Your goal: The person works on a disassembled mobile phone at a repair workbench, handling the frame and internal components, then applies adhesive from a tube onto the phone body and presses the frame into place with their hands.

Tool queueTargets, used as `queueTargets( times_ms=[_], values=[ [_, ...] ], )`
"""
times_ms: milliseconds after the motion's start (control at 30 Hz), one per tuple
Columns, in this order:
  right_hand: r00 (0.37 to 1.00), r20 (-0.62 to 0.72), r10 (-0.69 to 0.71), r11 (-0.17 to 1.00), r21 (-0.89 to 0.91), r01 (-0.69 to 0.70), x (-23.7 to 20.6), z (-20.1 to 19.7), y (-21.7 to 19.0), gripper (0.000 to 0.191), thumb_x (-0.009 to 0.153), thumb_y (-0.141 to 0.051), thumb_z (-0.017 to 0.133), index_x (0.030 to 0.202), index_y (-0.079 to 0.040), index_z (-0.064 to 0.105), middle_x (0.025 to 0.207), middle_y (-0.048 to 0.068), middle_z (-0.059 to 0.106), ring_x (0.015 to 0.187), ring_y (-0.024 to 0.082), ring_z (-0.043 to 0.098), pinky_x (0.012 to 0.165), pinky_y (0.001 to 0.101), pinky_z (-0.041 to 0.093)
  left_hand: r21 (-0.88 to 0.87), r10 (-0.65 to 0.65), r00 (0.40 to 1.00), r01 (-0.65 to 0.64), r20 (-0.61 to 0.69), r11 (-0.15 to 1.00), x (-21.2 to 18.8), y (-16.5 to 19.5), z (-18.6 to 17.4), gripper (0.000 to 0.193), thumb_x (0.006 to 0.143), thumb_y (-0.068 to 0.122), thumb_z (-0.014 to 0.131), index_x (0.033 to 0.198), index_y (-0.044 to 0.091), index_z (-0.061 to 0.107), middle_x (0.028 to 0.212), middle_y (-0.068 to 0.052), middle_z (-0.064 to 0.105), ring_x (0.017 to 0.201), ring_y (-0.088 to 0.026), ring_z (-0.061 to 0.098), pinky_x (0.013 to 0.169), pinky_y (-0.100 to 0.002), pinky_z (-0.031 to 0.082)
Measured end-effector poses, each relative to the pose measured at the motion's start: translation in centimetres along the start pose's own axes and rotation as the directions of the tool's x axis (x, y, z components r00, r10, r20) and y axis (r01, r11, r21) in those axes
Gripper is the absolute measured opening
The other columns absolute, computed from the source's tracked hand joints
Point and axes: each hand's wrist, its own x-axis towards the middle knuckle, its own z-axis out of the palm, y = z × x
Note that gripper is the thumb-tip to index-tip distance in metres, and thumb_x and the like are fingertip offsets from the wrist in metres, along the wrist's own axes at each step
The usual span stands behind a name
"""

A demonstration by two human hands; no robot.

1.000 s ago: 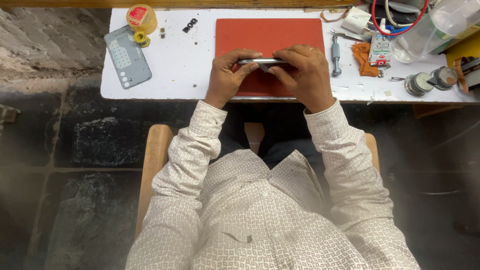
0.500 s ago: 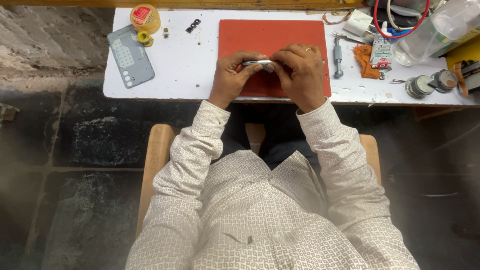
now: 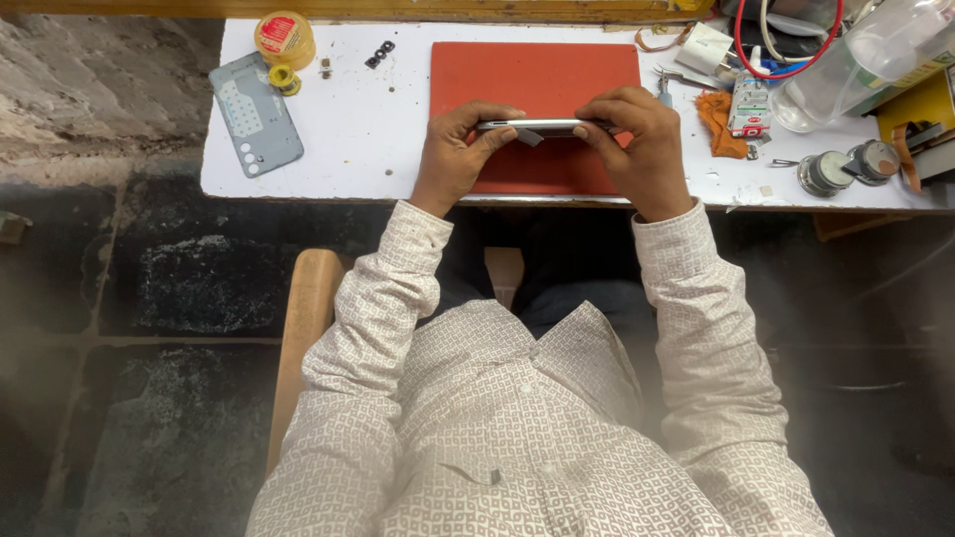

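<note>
Both hands hold a slim silver phone (image 3: 542, 126) edge-on above the red mat (image 3: 537, 80), over the mat's near half. Phone's long axis runs left-right, parallel to the mat's near edge; thin edge faces up toward the camera, can't tell which end is top.

Left hand (image 3: 456, 154) grips the phone's left end, fingers (image 3: 487, 111) curled over the far side, thumb on the near side. Right hand (image 3: 642, 139) grips the right end the same way, fingers closed around it. A small grey tab hangs off the phone's underside, near mid-length.

Relative to the mat: grey phone back cover (image 3: 256, 114) well left on the white bench (image 3: 358, 149), yellow tape roll (image 3: 285, 38) just beyond it. Orange cloth (image 3: 718, 121) and tweezers (image 3: 676, 78) just right of the mat, clear bottle (image 3: 865, 60) further right.
</note>
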Motion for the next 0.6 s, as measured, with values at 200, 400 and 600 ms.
queueTargets(
  times_ms=[200,400,600],
  values=[
    [0.998,-0.039,-0.047,0.986,-0.159,0.04,0.1,0.7,-0.2,0.013,0.092,-0.001,0.083,0.101,0.0,0.074,0.095,0.008,0.071,0.084,0.02,0.066,0.075,0.0315,0.055,-0.005,0.014,1.0,-0.014,0.001,1.0,0.0,0.2,-0.2,0.017,0.095,0.012,0.077,0.111,0.009,0.074,0.108,-0.005,0.078,0.098,-0.012,0.074,0.089,-0.025,0.061],
    [0.998,-0.067,-0.019,0.993,-0.118,0.011,-0.1,0.7,0.5,0.014,0.092,-0.003,0.085,0.102,-0.001,0.076,0.095,0.008,0.072,0.084,0.02,0.067,0.075,0.0294,0.055,-0.005,0.002,1.0,-0.002,-0.002,1.0,0.0,0.0,-0.3,0.017,0.095,0.012,0.077,0.111,0.009,0.074,0.107,-0.004,0.078,0.097,-0.012,0.073,0.088,-0.025,0.061],
    [0.99,-0.087,0.106,0.992,0.079,-0.1,-1.4,-1.3,1.9,0.018,0.092,-0.002,0.086,0.107,0.002,0.076,0.101,0.011,0.074,0.089,0.018,0.067,0.081,0.0277,0.054,0.019,0.012,1.0,-0.012,-0.005,1.0,0.1,-0.1,-0.2,0.017,0.094,0.013,0.077,0.111,0.01,0.075,0.106,-0.004,0.079,0.097,-0.012,0.074,0.088,-0.025,0.062]
  ],
)
